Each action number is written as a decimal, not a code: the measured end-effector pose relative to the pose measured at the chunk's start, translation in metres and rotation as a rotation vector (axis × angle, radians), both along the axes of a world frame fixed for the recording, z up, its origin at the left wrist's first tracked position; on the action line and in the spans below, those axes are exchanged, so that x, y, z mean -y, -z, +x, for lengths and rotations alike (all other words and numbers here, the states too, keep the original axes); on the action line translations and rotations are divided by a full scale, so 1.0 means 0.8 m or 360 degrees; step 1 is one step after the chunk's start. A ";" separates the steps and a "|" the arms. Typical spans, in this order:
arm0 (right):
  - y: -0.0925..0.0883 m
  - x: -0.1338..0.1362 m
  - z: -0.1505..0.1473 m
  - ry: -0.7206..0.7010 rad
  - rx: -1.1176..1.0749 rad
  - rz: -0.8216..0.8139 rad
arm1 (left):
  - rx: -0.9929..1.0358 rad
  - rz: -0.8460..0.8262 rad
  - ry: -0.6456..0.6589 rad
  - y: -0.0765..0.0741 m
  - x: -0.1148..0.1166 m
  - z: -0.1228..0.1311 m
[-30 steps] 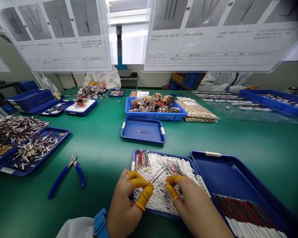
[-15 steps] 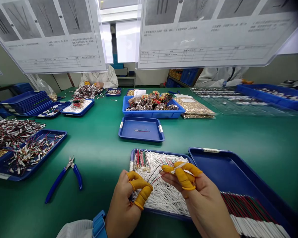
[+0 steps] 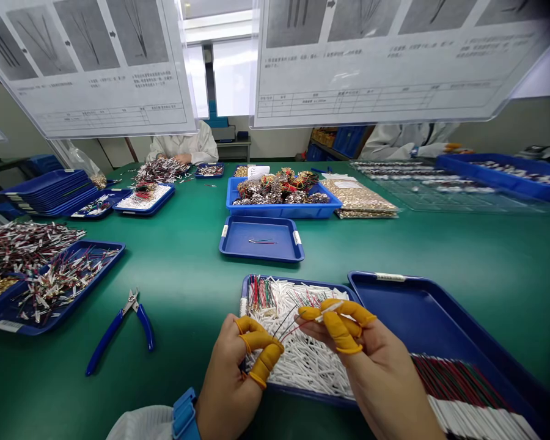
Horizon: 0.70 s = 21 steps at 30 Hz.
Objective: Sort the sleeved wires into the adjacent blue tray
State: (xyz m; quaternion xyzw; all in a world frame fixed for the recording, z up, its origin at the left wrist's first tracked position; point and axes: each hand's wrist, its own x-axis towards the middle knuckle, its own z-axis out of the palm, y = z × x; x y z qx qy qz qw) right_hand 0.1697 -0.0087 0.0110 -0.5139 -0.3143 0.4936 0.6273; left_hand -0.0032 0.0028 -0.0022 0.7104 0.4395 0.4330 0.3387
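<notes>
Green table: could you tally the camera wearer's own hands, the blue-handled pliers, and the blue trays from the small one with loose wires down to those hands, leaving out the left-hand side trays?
Own hands: 2 (left hand, right hand)
Pliers: 1
Blue trays: 3 (small tray, tray beneath the hands, right tray)
Total: 6
</notes>
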 end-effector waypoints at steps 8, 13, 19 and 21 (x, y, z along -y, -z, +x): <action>-0.016 -0.003 -0.009 -0.0015 -0.0162 0.0101 | -0.0016 -0.0021 0.0069 0.000 0.002 0.000; -0.018 -0.005 -0.012 -0.0041 -0.0227 0.0110 | -0.0028 -0.0052 0.0101 0.000 0.003 -0.001; -0.016 -0.003 -0.012 -0.0063 -0.0286 0.0090 | -0.0039 -0.0072 0.0102 -0.002 0.002 -0.001; -0.015 -0.002 -0.012 -0.0077 -0.0281 0.0081 | -0.0038 -0.0075 0.0110 -0.002 0.002 0.000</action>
